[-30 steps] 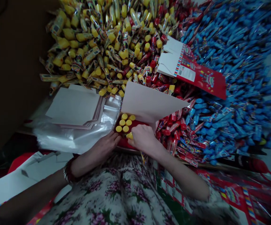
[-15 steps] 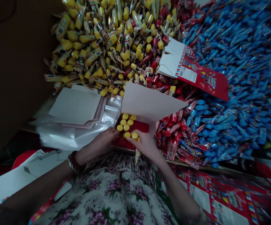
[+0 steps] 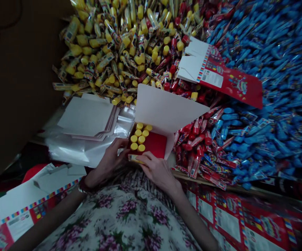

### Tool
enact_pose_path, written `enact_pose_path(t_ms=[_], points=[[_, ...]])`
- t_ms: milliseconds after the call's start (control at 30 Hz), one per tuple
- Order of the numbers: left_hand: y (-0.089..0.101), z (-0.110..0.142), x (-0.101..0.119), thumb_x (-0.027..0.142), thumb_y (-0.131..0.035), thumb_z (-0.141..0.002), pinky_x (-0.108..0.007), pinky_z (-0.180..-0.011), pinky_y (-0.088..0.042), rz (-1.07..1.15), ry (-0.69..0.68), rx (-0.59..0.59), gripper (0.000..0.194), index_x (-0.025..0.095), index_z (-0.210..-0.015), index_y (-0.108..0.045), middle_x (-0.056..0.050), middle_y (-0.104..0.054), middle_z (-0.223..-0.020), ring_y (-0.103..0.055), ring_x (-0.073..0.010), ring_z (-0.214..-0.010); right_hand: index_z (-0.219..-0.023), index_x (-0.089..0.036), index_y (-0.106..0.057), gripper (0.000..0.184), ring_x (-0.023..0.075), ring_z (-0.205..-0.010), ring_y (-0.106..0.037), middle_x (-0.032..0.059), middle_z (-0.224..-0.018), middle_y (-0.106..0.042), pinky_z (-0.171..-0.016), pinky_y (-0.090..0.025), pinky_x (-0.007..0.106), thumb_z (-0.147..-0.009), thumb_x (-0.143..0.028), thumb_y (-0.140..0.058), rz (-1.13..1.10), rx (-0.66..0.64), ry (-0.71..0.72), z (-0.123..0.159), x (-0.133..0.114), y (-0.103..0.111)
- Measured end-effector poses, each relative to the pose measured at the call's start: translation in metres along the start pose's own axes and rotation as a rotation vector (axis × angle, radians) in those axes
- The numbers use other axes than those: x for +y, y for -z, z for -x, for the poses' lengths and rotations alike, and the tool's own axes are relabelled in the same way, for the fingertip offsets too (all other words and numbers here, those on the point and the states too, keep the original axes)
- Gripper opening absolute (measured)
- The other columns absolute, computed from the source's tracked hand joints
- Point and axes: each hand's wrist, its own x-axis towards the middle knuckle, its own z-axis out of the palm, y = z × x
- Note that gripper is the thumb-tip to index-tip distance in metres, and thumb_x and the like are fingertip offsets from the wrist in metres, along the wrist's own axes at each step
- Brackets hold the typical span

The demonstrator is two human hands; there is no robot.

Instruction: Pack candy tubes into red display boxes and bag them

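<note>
An open red carton with a raised white lid flap stands in front of me, and several yellow-capped wrapped candy sticks stand in its left side. My left hand grips the carton's left wall, fingers curled on it. My right hand is at the carton's near edge, fingers closed on a yellow wrapped stick lying across the front.
Big heaps lie beyond the carton: yellow sticks, red sticks, blue sticks. A flat red carton rests on the heaps. White card sheets sit on clear plastic bags at left. Flat printed cartons lie by my lap.
My right hand slid from over the yellow caps down to the carton's near edge, now holding a stick flat. The view shifted slightly; the left hand stays on the carton.
</note>
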Motion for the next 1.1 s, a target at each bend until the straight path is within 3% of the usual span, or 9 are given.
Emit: enact_pose_path(t_ms=[133,267,367,433,567,667,867,1000,1100], points=[[0.014,0.011,-0.001,0.025,-0.048,-0.092,-0.028,-0.075,-0.051,-0.086,-0.002,0.055,0.014,0.016,-0.098,-0.057,-0.004,-0.061,-0.091,-0.06,-0.0144,-0.083,-0.126,-0.029,-0.052,0.031,0.0166,-0.083,-0.064,0.0041,-0.109,-0.063,-0.065,-0.045,0.024,-0.096,-0.026,-0.043,0.307,-0.111,0.012,-0.011,-0.014,0.006],[0.01,0.031,0.002,0.024,-0.048,-0.092,-0.028,-0.078,-0.052,-0.101,-0.041,0.022,0.017,0.018,-0.103,-0.058,-0.006,-0.061,-0.096,-0.06,-0.0151,-0.088,-0.113,-0.02,-0.058,0.029,0.0207,-0.082,-0.066,0.0064,-0.092,-0.067,-0.065,-0.045,0.026,-0.096,-0.037,-0.041,0.372,-0.11,-0.104,-0.021,-0.028,0.002],[-0.006,0.039,0.003,0.026,-0.053,-0.088,-0.034,-0.086,-0.053,-0.139,-0.112,-0.087,0.031,0.018,-0.118,-0.053,-0.01,-0.06,-0.11,-0.06,-0.0197,-0.102,-0.105,-0.021,-0.06,0.031,0.0219,-0.081,-0.067,0.0066,-0.091,-0.07,-0.066,-0.044,0.027,-0.096,-0.042,-0.039,0.327,-0.083,-0.288,-0.027,-0.037,-0.005],[-0.016,0.038,0.001,0.025,-0.052,-0.088,-0.037,-0.086,-0.053,-0.148,-0.125,-0.096,0.037,0.017,-0.123,-0.048,-0.012,-0.06,-0.112,-0.06,-0.0211,-0.103,-0.106,-0.022,-0.061,0.033,0.0229,-0.081,-0.068,0.0068,-0.089,-0.071,-0.067,-0.044,0.028,-0.095,-0.045,-0.04,0.291,-0.071,-0.356,-0.029,-0.041,-0.008],[-0.019,0.03,-0.002,0.022,-0.046,-0.091,-0.034,-0.08,-0.054,-0.16,-0.182,-0.117,0.033,0.017,-0.123,-0.049,-0.009,-0.064,-0.102,-0.063,-0.019,-0.092,-0.113,-0.023,-0.06,0.037,0.0221,-0.083,-0.068,0.0065,-0.089,-0.072,-0.068,-0.043,0.026,-0.093,-0.05,-0.045,0.165,-0.047,-0.286,-0.023,-0.035,-0.005],[-0.008,0.027,0.002,0.024,-0.048,-0.091,-0.03,-0.076,-0.053,-0.167,-0.174,-0.128,0.029,0.017,-0.119,-0.052,-0.007,-0.064,-0.096,-0.062,-0.0175,-0.086,-0.119,-0.023,-0.058,0.038,0.0175,-0.079,-0.067,0.0045,-0.09,-0.071,-0.068,-0.043,0.023,-0.094,-0.047,-0.044,-0.032,0.075,-0.267,-0.013,-0.022,-0.002],[0.004,0.025,0.01,0.022,-0.055,-0.084,-0.029,-0.078,-0.053,-0.085,-0.033,-0.065,0.029,0.018,-0.112,-0.052,-0.008,-0.057,-0.109,-0.059,-0.0181,-0.096,-0.094,-0.019,-0.065,0.031,0.0125,-0.068,-0.06,-0.0004,-0.073,-0.065,-0.067,-0.043,0.02,-0.093,-0.044,-0.047,-0.262,0.246,-0.326,-0.002,-0.006,-0.009],[0.0,0.026,0.009,0.024,-0.057,-0.084,-0.03,-0.079,-0.053,-0.078,0.002,-0.055,0.029,0.018,-0.112,-0.051,-0.008,-0.058,-0.109,-0.059,-0.0173,-0.094,-0.091,-0.018,-0.057,0.02,0.0145,-0.081,-0.06,0.0028,-0.085,-0.063,-0.077,-0.045,0.024,-0.093,-0.032,-0.043,-0.297,0.319,-0.353,0.0,-0.002,-0.005],[0.0,0.03,0.008,0.024,-0.055,-0.086,-0.031,-0.085,-0.052,-0.105,-0.032,-0.038,0.028,0.019,-0.114,-0.051,-0.007,-0.06,-0.109,-0.06,-0.0177,-0.098,-0.098,-0.018,-0.054,0.012,0.017,-0.096,-0.057,0.0063,-0.098,-0.059,-0.088,-0.045,0.029,-0.09,-0.021,-0.046,-0.279,0.287,-0.219,0.006,0.005,-0.005]])
